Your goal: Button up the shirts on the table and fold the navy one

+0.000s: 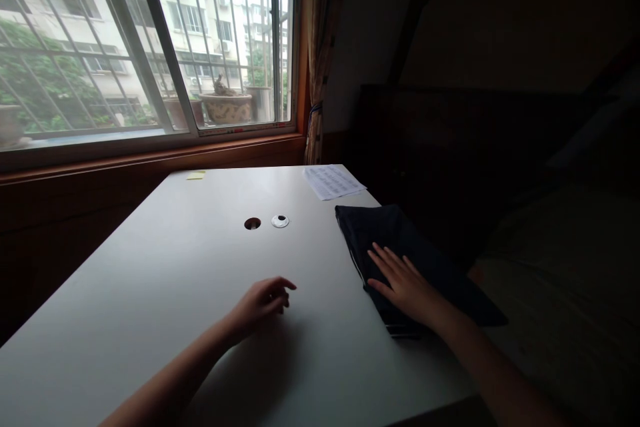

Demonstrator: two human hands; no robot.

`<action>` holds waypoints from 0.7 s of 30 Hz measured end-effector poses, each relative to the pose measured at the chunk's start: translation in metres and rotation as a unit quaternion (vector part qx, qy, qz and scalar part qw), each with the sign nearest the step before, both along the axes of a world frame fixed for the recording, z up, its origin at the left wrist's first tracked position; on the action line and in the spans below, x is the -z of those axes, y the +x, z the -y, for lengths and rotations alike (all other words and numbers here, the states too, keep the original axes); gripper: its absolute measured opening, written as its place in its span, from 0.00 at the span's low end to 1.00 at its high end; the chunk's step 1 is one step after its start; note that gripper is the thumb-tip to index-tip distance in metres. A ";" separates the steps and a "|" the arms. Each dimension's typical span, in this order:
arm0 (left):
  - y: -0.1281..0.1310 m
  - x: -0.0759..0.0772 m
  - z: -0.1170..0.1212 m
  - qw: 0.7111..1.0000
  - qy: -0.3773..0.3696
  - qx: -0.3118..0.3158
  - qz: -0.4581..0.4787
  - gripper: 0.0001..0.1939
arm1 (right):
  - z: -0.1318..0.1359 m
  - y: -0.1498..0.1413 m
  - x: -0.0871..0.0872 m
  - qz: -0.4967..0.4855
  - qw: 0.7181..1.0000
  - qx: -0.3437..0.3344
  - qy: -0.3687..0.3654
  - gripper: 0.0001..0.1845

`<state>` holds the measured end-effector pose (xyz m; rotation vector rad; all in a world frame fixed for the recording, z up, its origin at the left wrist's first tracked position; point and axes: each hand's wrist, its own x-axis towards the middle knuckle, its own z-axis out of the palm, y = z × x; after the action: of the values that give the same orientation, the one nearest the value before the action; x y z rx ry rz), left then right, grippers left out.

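A folded dark navy garment [430,260] with a thin white line along its left edge lies at the right side of the white table [165,280]. Its far right corner reaches past the table's side; the dim light hides what kind of garment it is. My right hand [403,283] rests flat on top of it, palm down and fingers spread. Over the middle of the table hovers my left hand [265,301], its fingers loosely bent and nothing seen in them. It is apart from the garment, to its left.
Printed sheets [333,181] lie at the far right corner, beyond the garment. A round hole [253,223] in the tabletop sits beside a white round cap [280,221]. Yellow sticky notes [196,175] lie at the far left edge. Behind stands a barred window [165,47] with a curtain [323,47].
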<state>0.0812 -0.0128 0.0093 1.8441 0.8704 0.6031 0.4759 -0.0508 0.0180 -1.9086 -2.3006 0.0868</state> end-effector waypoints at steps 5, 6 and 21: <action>-0.036 0.014 -0.012 0.982 0.159 -0.092 -0.048 0.12 | -0.042 -0.011 -0.022 -0.004 1.000 0.002 0.013 0.41; -0.037 0.016 -0.012 0.978 0.177 -0.089 -0.061 0.12 | -0.055 -0.013 -0.025 -0.005 1.000 0.006 0.024 0.41; -0.035 0.027 -0.019 0.961 0.251 -0.031 -0.113 0.14 | -0.149 -0.056 0.015 0.074 0.997 0.006 -0.006 0.41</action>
<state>0.0459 0.0064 -0.0172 2.3864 0.9904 0.7093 0.4200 0.0977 0.0027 -1.9981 -2.3862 -0.0440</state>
